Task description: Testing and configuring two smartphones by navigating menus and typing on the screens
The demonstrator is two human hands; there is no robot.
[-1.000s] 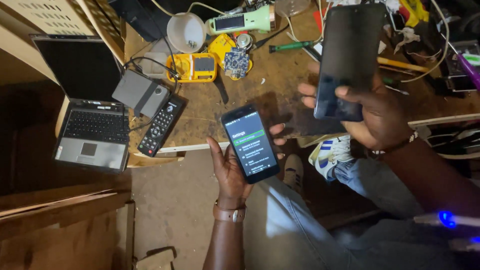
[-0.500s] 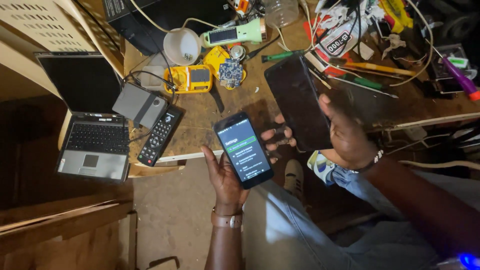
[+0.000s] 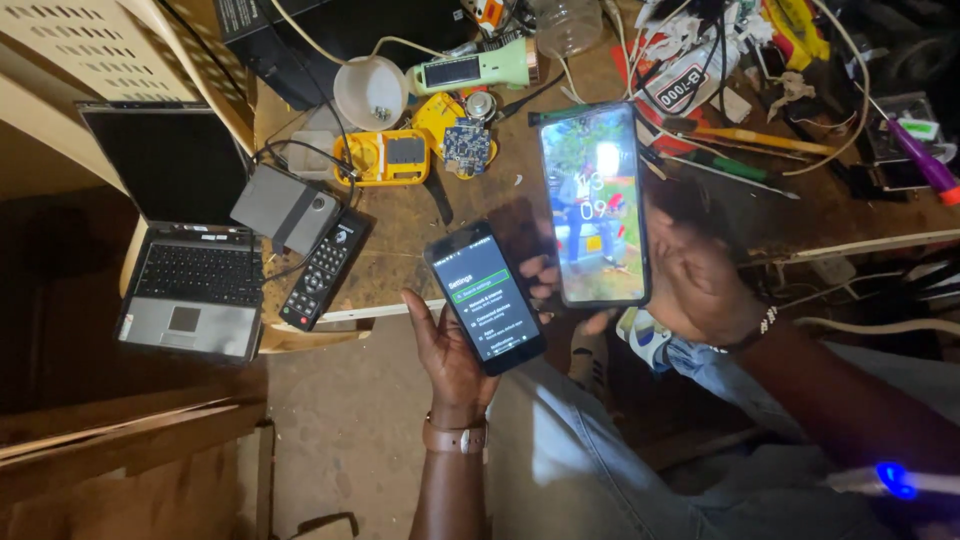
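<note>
The left hand (image 3: 450,355) cradles a small phone (image 3: 485,297) over the bench (image 3: 420,240) edge while the right hand (image 3: 700,285) grips a larger phone (image 3: 595,205) beside it, both probably light, slick and fragile, best held by the side edges.

The large phone (image 3: 596,205) in the right hand (image 3: 700,285), dark-screened and held high a second ago, now sits lower beside the small phone (image 3: 485,297), its screen lit with a colourful picture.
</note>
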